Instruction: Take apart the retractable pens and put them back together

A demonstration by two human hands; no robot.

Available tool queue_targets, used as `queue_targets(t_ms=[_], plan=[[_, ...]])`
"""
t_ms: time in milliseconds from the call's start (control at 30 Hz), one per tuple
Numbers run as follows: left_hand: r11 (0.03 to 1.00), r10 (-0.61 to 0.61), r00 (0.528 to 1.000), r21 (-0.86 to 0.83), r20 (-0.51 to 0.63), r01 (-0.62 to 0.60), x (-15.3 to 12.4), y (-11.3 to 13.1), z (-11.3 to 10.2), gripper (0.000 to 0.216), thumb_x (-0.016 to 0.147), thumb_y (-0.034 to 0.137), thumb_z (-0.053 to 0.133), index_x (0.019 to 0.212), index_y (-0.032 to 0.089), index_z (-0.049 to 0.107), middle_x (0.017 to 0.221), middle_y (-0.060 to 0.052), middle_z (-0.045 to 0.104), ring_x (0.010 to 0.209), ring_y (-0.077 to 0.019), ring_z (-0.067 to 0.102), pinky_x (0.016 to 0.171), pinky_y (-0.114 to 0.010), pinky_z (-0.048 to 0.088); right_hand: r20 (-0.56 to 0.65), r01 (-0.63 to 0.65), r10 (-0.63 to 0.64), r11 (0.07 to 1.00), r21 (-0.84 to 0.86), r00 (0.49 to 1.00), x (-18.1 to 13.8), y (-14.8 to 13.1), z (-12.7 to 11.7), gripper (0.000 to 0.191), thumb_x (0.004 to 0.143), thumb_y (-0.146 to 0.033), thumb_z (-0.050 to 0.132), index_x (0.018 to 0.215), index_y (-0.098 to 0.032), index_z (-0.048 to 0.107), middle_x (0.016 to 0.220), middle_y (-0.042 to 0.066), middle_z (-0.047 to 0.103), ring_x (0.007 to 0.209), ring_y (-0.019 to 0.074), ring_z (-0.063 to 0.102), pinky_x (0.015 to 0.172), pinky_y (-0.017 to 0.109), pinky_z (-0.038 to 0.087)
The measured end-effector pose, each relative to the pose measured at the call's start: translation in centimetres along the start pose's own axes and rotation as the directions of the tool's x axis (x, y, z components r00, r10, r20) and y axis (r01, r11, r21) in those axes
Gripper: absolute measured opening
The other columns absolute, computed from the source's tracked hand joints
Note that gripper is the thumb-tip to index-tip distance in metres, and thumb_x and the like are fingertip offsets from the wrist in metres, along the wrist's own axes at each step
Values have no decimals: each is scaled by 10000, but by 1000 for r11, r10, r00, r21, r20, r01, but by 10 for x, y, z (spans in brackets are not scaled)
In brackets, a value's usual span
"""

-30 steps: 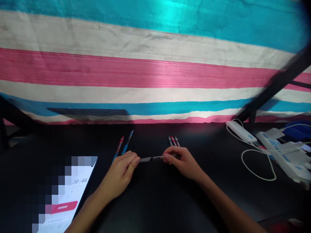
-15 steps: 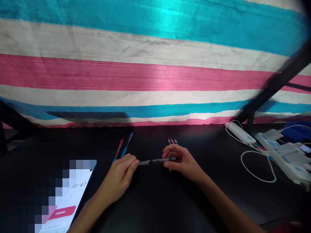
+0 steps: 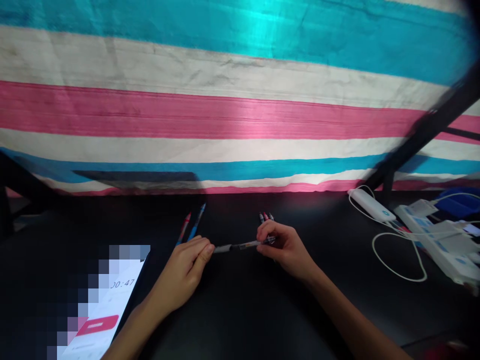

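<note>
Over the black table (image 3: 240, 310) I hold one dark pen (image 3: 242, 245) level between both hands. My left hand (image 3: 185, 272) pinches its grey cap end with thumb and fingers. My right hand (image 3: 283, 247) grips the other end of the barrel, fingers curled round it. Behind my left hand lie a red pen (image 3: 184, 227) and a blue pen (image 3: 197, 220) side by side. Three more pens (image 3: 265, 217) lie just beyond my right hand, their near ends hidden by my fingers.
A phone (image 3: 101, 310) with a timer and red button lies at the front left. At the right are a white power bank (image 3: 371, 205), a looping white cable (image 3: 397, 260) and a white power strip (image 3: 440, 240). A striped cloth (image 3: 225, 100) hangs behind the table.
My right hand has shifted slightly along the pen and closed its fingers over the barrel. The phone timer went from 46 to 47. The left hand has barely moved.
</note>
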State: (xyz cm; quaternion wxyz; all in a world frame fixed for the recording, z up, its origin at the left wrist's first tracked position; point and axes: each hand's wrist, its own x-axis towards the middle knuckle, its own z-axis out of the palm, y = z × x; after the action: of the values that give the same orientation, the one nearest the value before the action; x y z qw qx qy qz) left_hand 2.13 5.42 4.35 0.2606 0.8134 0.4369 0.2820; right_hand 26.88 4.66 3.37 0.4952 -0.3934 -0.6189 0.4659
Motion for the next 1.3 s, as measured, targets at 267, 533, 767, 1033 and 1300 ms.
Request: queue_targets(t_ms=[267,533,767,1033,1300], plan=[[1000,-15,1000,-18,-24,15,-1,-5,-5,377,970,316,346,618,187,382,612,30,418,594,-128,431,605,-259,316,-17,-23,24,998,54,1000,1,1,-6,136,706,-115,711,770,-191,617,859,14,557,746,134,502,624,249,380],[1000,-30,999,-1,-44,30,-2,-9,-10,379,966,329,351,616,187,378,607,35,409,585,-125,423,597,-258,315,-70,-78,80,996,34,994,4,-1,-21,140,693,-137,712,783,-192,621,790,-6,561,682,123,494,604,245,373],[999,-29,998,17,-53,30,-2,-8,-11,384,965,328,350,609,188,375,598,37,413,577,-125,428,597,-259,317,-84,-59,61,998,25,995,5,-1,-26,149,691,-106,706,789,-189,629,824,-1,569,748,136,511,658,251,383],[999,-31,998,19,-57,32,-1,-7,-11,378,964,329,350,613,191,375,597,35,409,583,-130,425,604,-262,322,-74,-75,77,997,29,994,4,0,-25,147,697,-119,713,794,-192,629,814,-6,566,706,123,496,619,243,365],[999,-21,999,28,-49,23,0,-7,-10,379,965,326,338,611,196,375,594,32,414,589,-137,428,609,-268,327,-67,-77,78,997,25,995,4,-2,-22,146,696,-129,708,796,-187,619,774,-8,555,681,118,486,592,241,349]])
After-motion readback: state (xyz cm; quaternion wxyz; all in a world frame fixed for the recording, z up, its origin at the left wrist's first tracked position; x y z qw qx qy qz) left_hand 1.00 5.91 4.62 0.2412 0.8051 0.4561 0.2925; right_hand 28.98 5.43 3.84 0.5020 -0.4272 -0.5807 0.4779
